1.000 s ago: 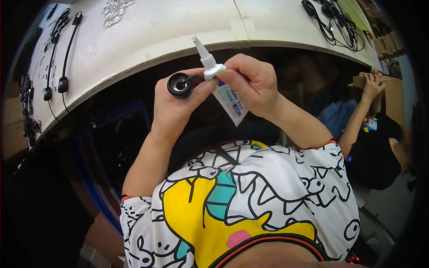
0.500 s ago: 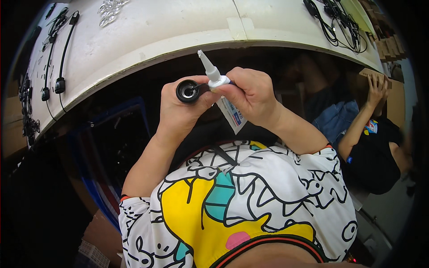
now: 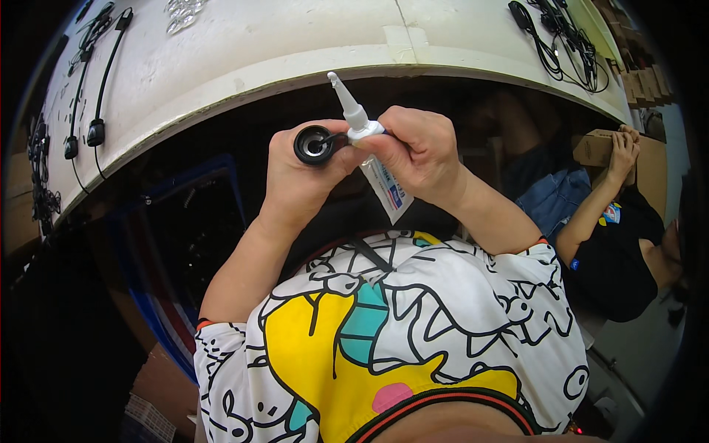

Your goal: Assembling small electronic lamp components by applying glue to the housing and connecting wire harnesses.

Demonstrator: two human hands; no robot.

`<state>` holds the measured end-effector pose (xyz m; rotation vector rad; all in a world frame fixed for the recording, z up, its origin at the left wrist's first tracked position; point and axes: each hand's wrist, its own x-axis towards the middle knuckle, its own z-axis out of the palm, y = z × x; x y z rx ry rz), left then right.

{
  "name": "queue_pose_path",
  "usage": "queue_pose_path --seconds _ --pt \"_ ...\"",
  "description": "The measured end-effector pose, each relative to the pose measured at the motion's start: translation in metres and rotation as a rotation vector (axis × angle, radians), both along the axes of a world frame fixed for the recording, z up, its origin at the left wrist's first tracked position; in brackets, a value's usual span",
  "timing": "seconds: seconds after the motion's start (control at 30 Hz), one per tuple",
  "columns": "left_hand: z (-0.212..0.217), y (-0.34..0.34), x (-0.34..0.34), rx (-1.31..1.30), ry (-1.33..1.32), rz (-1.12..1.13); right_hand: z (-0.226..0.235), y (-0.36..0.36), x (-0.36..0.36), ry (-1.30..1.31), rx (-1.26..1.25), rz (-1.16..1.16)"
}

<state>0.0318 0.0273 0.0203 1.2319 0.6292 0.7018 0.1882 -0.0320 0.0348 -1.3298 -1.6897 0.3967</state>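
Note:
My left hand (image 3: 289,176) is closed around a black round part (image 3: 313,145) with a hollow, ring-shaped mouth turned up and a pale, shiny inside. Just right of it, my right hand (image 3: 425,151) pinches a white glue tube (image 3: 389,193) near its neck. The tube's flat end hangs below the fingers, while its long white nozzle (image 3: 353,111) points up and slightly left. Both hands are close together in front of my chest, the thumbs near each other. A thin dark piece runs between the black part and the tube's neck; I cannot tell what it belongs to.
A white table (image 3: 295,55) curves across the far side, past my hands. Black cables (image 3: 98,111) lie on its left and more cables (image 3: 561,48) on its right; clear small pieces (image 3: 181,15) sit at the back. At right, another person handles a cardboard box (image 3: 594,148).
Both hands keep their grips and have barely shifted, with the black part and glue tube slightly to the right. The other person's cardboard box has turned and shows more of its side.

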Motion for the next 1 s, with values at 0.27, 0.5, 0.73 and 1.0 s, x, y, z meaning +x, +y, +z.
queue_pose_path --seconds 0.27,0.5,0.73,1.0 --pt "0.018 0.008 0.003 -0.022 0.103 -0.137 0.019 -0.002 0.018 0.247 -0.238 0.122" --pt "0.014 0.014 -0.007 0.234 0.193 -0.208 0.063 -0.008 0.034 1.013 -0.971 0.389" --pt "0.008 0.008 -0.011 0.362 0.184 -0.253 0.063 -0.011 0.022 1.070 -1.152 0.333" --pt "0.000 0.001 -0.013 0.399 0.141 -0.187 0.060 -0.013 0.013 0.945 -1.139 0.237"
